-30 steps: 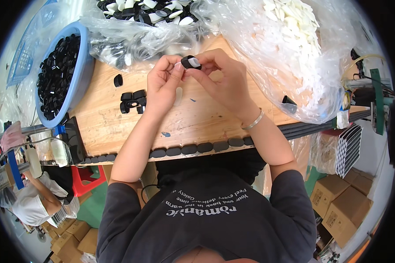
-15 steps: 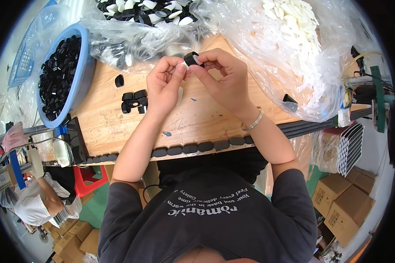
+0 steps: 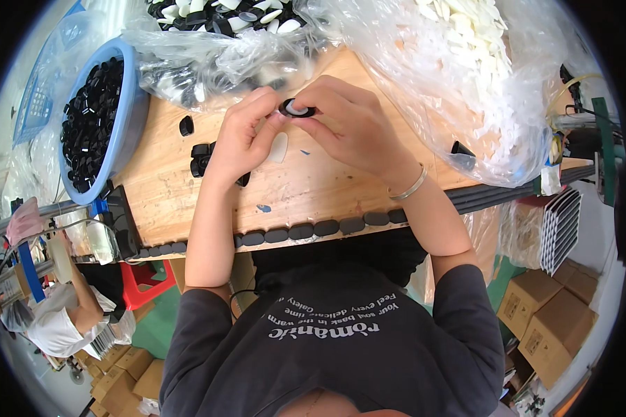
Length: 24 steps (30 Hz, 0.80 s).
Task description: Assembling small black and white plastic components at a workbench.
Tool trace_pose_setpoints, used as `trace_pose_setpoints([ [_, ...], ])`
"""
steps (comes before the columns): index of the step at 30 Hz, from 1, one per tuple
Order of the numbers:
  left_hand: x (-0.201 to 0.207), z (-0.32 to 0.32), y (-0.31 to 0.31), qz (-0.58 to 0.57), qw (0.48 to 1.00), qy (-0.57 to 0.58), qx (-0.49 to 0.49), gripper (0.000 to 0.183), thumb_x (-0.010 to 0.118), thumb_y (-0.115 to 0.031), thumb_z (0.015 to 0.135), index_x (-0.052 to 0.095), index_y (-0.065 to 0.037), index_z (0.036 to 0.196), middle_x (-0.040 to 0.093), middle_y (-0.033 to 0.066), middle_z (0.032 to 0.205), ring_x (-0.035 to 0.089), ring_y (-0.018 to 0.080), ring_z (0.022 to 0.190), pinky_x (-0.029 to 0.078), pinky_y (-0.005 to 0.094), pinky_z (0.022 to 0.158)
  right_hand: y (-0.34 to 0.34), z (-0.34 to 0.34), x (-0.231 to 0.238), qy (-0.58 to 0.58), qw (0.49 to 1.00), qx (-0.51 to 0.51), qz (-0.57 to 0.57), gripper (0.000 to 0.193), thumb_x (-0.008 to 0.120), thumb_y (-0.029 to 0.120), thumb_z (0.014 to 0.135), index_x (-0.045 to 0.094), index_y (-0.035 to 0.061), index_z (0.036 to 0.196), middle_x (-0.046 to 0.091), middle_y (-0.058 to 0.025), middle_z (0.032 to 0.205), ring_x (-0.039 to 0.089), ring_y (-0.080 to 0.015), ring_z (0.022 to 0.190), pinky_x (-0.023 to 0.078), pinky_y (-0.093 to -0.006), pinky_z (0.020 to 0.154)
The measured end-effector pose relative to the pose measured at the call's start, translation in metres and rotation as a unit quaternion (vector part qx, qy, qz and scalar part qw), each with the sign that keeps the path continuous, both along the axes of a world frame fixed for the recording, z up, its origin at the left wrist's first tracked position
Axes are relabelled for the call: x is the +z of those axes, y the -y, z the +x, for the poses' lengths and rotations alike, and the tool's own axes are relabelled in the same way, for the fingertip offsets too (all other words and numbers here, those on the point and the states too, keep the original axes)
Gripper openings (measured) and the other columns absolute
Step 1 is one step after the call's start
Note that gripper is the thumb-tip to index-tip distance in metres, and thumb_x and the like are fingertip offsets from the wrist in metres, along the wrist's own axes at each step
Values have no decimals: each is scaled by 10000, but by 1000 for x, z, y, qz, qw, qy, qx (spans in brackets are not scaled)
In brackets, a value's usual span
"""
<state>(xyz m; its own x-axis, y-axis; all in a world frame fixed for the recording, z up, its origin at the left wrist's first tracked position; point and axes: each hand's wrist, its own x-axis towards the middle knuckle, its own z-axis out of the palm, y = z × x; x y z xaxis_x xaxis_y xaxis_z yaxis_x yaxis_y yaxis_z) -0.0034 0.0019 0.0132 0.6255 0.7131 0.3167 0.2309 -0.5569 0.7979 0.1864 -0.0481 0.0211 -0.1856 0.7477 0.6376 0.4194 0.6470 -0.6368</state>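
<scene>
Between my two hands, above the wooden table, is a small black oval cap [image 3: 306,112] with a pale white piece [image 3: 296,107] seated in its opening. My right hand [image 3: 351,125] pinches the cap between thumb and fingers. On its other side, the thumb and fingertips of my left hand [image 3: 247,135] are closed against the cap's edge. A flat white oval piece [image 3: 278,148] lies on the table just below the hands. Several black caps [image 3: 200,157] sit in a cluster beside my left wrist, partly hidden by it, and one black cap [image 3: 186,125] stands apart.
A blue basin [image 3: 136,118] full of black caps stands at the left. Plastic bags hold mixed black and white pieces [image 3: 222,17] at the back and white pieces [image 3: 473,48] at the right. Dark oval pieces [image 3: 325,227] line the table's front edge. A co-worker [image 3: 69,316] sits at far left.
The black cap has been tilted so its opening with the white piece now faces up toward me. Both hands have turned with it, and my left hand has shifted slightly left.
</scene>
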Motion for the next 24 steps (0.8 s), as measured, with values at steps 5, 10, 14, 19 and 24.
trace_pose_setpoints([
  [5,-4,8,3,-13,999,53,1,128,582,25,815,604,17,941,586,97,850,517,205,756,424,286,691,-1,1,0,17,999,-15,48,184,704,-9,746,613,23,903,622,-93,857,627,-226,719,512,-290,623],
  [10,-12,11,3,4,989,147,17,134,601,20,833,647,13,959,643,98,955,566,209,880,440,293,789,1,-1,3,38,994,-45,93,191,709,-5,740,624,28,908,626,-88,868,628,-227,732,516,-290,626],
  [14,-17,13,4,-4,979,205,5,109,603,11,852,652,18,950,644,98,961,564,208,918,433,298,836,2,-4,2,-11,994,-37,107,195,715,-16,733,632,22,906,638,-87,875,633,-215,731,520,-276,619],
  [19,-23,18,11,-176,932,317,-13,105,612,-20,876,649,26,963,619,94,994,534,181,975,421,293,862,5,-8,4,-69,994,-35,79,209,720,-41,723,634,14,905,649,-86,879,639,-198,730,522,-262,611],
  [24,-17,21,14,-143,949,282,19,109,613,-1,857,647,12,960,609,84,981,532,171,956,409,289,872,2,-6,-1,-43,993,-42,101,201,716,-47,722,634,10,896,646,-86,877,636,-191,723,518,-262,606],
])
